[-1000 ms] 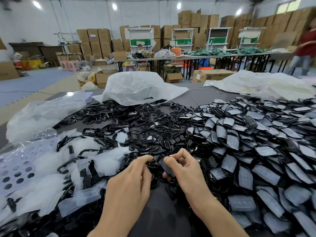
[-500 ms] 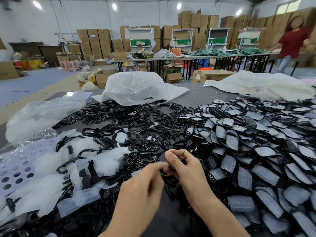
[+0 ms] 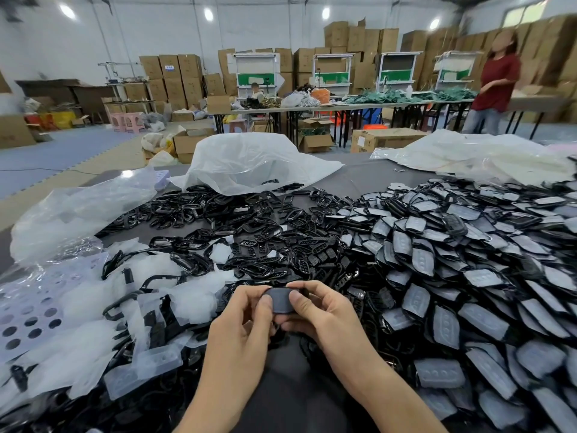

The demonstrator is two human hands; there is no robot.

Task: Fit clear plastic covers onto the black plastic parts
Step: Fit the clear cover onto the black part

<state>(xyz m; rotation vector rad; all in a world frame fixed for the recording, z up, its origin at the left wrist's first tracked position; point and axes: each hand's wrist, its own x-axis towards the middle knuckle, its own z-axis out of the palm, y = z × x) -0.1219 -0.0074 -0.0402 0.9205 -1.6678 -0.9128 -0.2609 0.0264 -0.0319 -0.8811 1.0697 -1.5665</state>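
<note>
The black plastic part (image 3: 280, 300) is in the lower middle of the frame, held just above the bench (image 3: 359, 179) and pinched at both ends. Its face shows a dull grey like the finished pieces, so a clear cover (image 3: 281, 294) seems to lie on it. Whether the cover's edges are seated all round cannot be told. The part is probably light and stiff, a thin glossy shell that could slip from dry fingertips. The cover looks thin and pliant, likely to buckle or pop off one corner if it is pressed in the middle. The safest hold is therefore along the rim, with the thumbs working round the edge. The left hand (image 3: 243, 323) rises from the bottom of the frame, its thumb laid on the left end of the face and its fingers curled underneath. The right hand (image 3: 321, 314) mirrors it with its thumb on the right end. Each grip is pressed onto the part, and bare grey face shows between the two thumb tips. Just above the hands lies a heap of bare black parts (image 3: 249, 239). Loose clear covers (image 3: 93, 354) spread over the lower left, and a pile of covered parts (image 3: 468, 276) fills the right side. A crumpled plastic bag (image 3: 249, 160) lies in the upper middle. A person in a red top (image 3: 496, 82) stands at the upper right, well apart, in front of stacked cardboard boxes (image 3: 175, 73).
</note>
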